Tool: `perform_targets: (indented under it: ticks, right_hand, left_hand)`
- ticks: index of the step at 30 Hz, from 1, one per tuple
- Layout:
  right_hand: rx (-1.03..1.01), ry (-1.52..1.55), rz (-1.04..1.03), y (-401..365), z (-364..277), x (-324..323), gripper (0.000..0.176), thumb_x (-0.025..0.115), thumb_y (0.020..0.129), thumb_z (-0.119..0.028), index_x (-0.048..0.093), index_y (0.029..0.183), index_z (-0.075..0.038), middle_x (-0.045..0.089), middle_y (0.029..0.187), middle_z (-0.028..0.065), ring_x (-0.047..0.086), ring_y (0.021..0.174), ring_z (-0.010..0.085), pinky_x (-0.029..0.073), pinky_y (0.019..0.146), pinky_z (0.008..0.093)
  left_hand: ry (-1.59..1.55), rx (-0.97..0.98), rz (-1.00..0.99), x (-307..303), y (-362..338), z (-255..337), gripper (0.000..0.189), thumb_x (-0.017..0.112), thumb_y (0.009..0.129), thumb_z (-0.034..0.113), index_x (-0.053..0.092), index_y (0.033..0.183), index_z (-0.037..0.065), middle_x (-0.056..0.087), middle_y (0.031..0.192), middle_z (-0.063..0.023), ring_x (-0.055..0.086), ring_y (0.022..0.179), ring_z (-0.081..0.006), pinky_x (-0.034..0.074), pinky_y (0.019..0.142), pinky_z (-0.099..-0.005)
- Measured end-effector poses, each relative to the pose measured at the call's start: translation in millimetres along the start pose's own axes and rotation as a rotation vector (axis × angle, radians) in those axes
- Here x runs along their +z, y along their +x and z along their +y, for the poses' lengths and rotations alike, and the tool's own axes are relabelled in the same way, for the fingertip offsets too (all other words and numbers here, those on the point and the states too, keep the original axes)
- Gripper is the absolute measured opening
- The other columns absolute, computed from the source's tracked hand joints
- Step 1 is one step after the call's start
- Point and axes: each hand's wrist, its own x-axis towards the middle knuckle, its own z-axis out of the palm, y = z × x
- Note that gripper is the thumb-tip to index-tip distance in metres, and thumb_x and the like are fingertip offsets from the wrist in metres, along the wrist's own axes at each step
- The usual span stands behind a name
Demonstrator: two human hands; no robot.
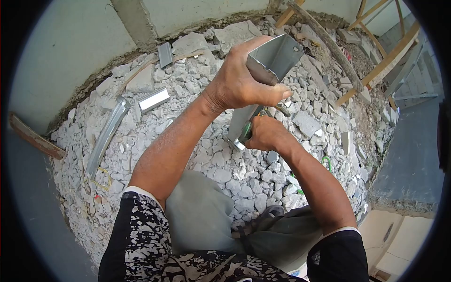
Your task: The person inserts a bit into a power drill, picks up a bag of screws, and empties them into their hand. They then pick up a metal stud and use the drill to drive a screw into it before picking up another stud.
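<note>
My left hand is wrapped round a grey sheet-metal channel. One end of the channel tilts up toward the top of the view, with its hollow side showing and a small hole near its edge. Lower down, a flat metal part, seemingly of the same channel, shows below my left hand. Close beneath, my right hand is closed round a green-handled tool, held against the metal. Its working end is mostly hidden, so its exact kind cannot be made out.
Broken concrete rubble covers the ground. To the left lie a long metal channel and short offcuts, one shiny offcut among them. Wooden poles lean at the upper right. A pale wall stands behind.
</note>
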Motion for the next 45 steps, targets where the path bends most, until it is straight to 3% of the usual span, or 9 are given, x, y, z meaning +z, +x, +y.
perform_targets:
  ticks: [8,13,22,38,41,45]
  right_hand:
    - [0.016,-0.035,-0.011,1,-1,-2,0.04,0.081,0.072,-0.031,0.076,0.098,-0.001,0.076,0.095,0.0223,0.075,0.092,0.0375,0.059,0.087,0.0453]
    - [-0.003,-0.015,-0.012,1,1,-1,0.038,0.081,0.072,-0.03,0.076,0.095,0.0,0.076,0.093,0.022,0.075,0.091,0.0376,0.059,0.086,0.0453]
    - [-0.014,-0.054,-0.004,-3,-4,0,0.033,0.079,0.073,-0.025,0.078,0.092,0.002,0.078,0.094,0.023,0.076,0.092,0.038,0.061,0.088,0.0455]
    - [-0.025,-0.042,0.039,-3,-1,5,0.032,0.079,0.071,-0.023,0.077,0.09,0.003,0.077,0.093,0.0235,0.076,0.091,0.0384,0.061,0.086,0.0457]
    - [0.002,-0.043,-0.009,-7,-4,-3,0.042,0.082,0.072,-0.029,0.075,0.099,0.003,0.077,0.094,0.0231,0.075,0.093,0.0376,0.06,0.087,0.0452]
    - [-0.005,-0.02,0.003,-5,-2,-1,0.041,0.082,0.072,-0.029,0.075,0.099,0.001,0.077,0.095,0.0222,0.075,0.093,0.0373,0.059,0.087,0.0452]
  left_hand:
    - [0.021,0.008,0.024,-4,-1,1,0.058,0.089,0.067,0.026,0.067,0.114,-0.001,0.067,0.089,-0.0014,0.061,0.078,-0.0104,0.051,0.069,-0.028]
    - [-0.034,-0.043,0.027,3,-3,6,0.058,0.09,0.067,0.026,0.067,0.113,0.0,0.066,0.087,-0.0007,0.06,0.078,-0.0111,0.051,0.069,-0.0286]
    - [0.057,0.045,0.076,-6,-1,1,0.049,0.09,0.068,0.026,0.068,0.103,0.002,0.064,0.083,-0.0003,0.058,0.075,-0.0112,0.049,0.067,-0.0295]
    - [0.08,0.049,0.077,-11,-1,2,0.049,0.09,0.069,0.027,0.068,0.105,0.001,0.065,0.081,0.0001,0.058,0.073,-0.0105,0.05,0.066,-0.0295]
    - [0.066,0.024,0.083,-12,-3,6,0.049,0.09,0.069,0.027,0.068,0.105,0.001,0.066,0.082,-0.0002,0.059,0.074,-0.0105,0.05,0.066,-0.0295]
    - [0.057,0.021,0.072,-13,-2,4,0.05,0.09,0.068,0.027,0.069,0.106,0.001,0.066,0.084,-0.001,0.06,0.076,-0.0107,0.051,0.068,-0.0296]
